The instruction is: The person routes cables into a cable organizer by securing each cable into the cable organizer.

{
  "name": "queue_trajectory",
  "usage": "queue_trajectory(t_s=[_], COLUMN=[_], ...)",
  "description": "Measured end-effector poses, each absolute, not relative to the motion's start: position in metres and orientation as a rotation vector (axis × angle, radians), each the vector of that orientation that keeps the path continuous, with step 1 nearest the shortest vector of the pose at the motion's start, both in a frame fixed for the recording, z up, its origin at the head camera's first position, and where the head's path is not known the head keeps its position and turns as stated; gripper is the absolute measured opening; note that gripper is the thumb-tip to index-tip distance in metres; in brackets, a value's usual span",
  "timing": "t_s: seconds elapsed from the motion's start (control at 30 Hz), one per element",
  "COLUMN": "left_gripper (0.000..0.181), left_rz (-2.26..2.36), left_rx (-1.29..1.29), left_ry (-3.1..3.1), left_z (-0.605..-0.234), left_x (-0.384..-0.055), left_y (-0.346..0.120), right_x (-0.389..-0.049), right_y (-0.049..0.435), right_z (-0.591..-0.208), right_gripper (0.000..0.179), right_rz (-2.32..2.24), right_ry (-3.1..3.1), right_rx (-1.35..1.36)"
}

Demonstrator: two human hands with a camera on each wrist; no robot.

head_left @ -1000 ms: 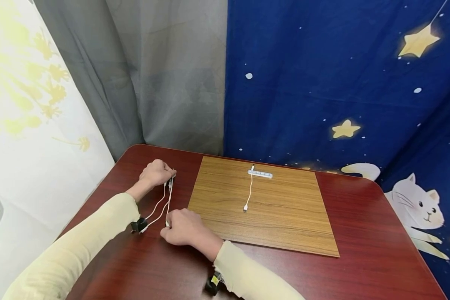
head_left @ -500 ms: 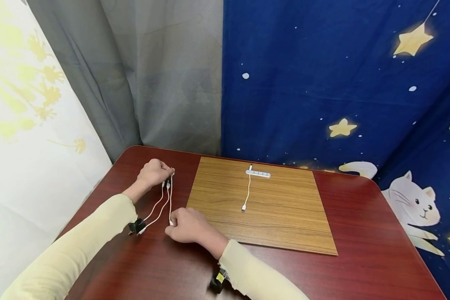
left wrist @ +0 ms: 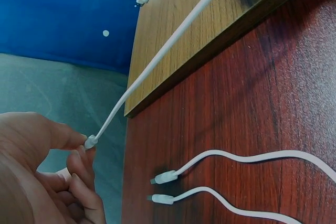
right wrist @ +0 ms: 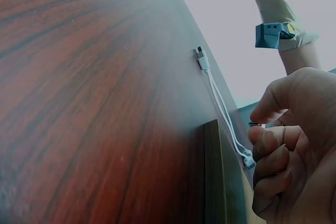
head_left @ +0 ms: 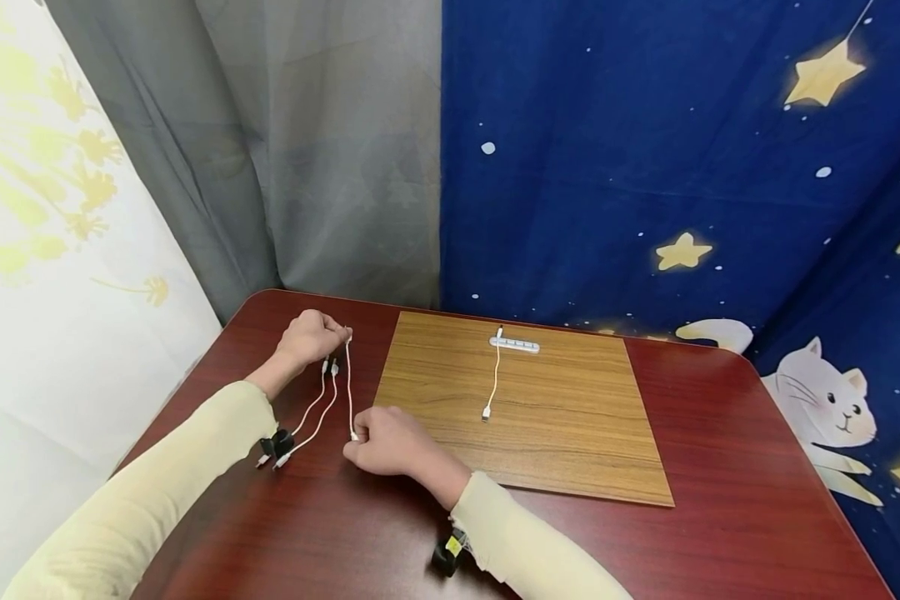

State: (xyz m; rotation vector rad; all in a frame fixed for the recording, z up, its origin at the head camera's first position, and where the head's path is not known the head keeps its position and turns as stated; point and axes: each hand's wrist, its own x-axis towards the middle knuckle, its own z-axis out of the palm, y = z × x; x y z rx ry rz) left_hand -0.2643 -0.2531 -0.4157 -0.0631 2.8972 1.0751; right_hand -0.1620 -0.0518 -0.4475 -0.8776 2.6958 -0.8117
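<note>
A short white USB cable [head_left: 348, 379] is stretched between my two hands. My left hand [head_left: 307, 336] pinches its far end between thumb and fingers; in the left wrist view the small white plug [left wrist: 91, 141] pokes out at the fingertips. The near end sits in the pinch of my right hand [head_left: 388, 442], where a bit of metal connector [right wrist: 255, 124] shows in the right wrist view. Two more white USB cables [left wrist: 252, 157] lie side by side on the table, below the left hand.
A wood-grain board [head_left: 570, 425] lies on the dark red table [head_left: 735, 450], right of the hands. Near its back edge sits a white slotted cable clip [head_left: 523, 345], with another white USB cable [head_left: 496, 379] in its left slot. Curtains [head_left: 345, 167] hang behind.
The held cable has been lifted apart from the other two and drawn straighter. My right hand has moved slightly right and away from me; the left hand has risen a little.
</note>
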Motion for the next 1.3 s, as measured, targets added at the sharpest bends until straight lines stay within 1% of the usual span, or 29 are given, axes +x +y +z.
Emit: queue_trajectory(t_s=[0.17, 0.37, 0.87, 1.3], left_gripper=[0.035, 0.032, 0.030, 0.031], left_rz=[1.096, 1.116, 1.141, 1.187], left_rx=[-0.056, -0.064, -0.038, -0.041], left_ry=[2.887, 2.879, 2.877, 2.864], left_z=[-0.416, -0.414, -0.410, -0.407], left_x=[-0.265, -0.266, -0.271, -0.269], left_y=[-0.251, -0.247, -0.227, -0.230], right_x=[-0.164, -0.165, -0.167, -0.168], right_y=[-0.047, -0.041, -0.025, -0.020], right_z=[-0.446, -0.449, -0.451, -0.443], right_gripper=[0.029, 0.027, 0.032, 0.030], right_rz=[-0.827, -0.841, -0.859, -0.879], right_ry=[2.677, 2.666, 2.682, 2.673], right_rx=[-0.888, -0.900, -0.914, -0.930])
